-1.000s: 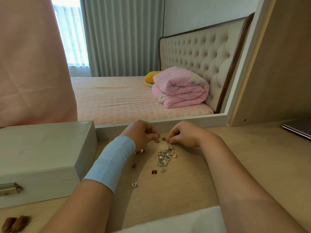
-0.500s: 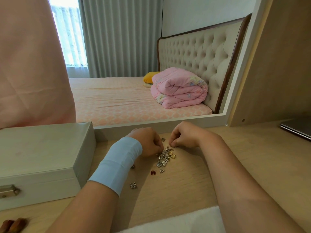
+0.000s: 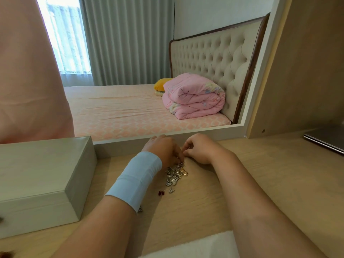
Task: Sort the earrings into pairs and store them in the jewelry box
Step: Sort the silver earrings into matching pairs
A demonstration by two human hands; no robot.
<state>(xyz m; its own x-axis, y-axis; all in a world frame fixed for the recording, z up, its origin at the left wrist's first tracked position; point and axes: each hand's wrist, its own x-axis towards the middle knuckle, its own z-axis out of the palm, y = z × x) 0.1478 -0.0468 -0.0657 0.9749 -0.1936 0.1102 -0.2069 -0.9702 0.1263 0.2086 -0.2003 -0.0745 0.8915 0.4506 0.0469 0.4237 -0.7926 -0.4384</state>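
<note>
Left fingers (image 3: 177,158) curled down, tips buried in the far end of the earring pile (image 3: 176,174); can't tell if they pinch a piece. Right fingers (image 3: 186,150) curled in, thumb and forefinger tips close together just beyond the pile; anything between them is too small to see. Left hand (image 3: 163,150) and right hand (image 3: 201,148) nearly touch.

Step, as judged: picking single earrings out of the tangle to match them. The pile is knotted, with a gold hoop (image 3: 184,173) on its right edge. Best to lift one piece slowly and let the rest fall away. Lay each match apart from the pile, like the red earrings (image 3: 161,192) and the silver piece (image 3: 171,190) on the near side.

One stray earring (image 3: 140,209) sits at the edge of the blue wristband (image 3: 135,178); the forearm could sweep it.

The jewelry box (image 3: 37,174) is left of the hands, lid closed, well apart from the pile. The mirror frame (image 3: 130,141) is close behind the hands, so little room that way. There is bare desk (image 3: 260,174) to the right, up to the laptop (image 3: 327,140) at the far right. A white cloth (image 3: 195,246) lies at the near edge.
</note>
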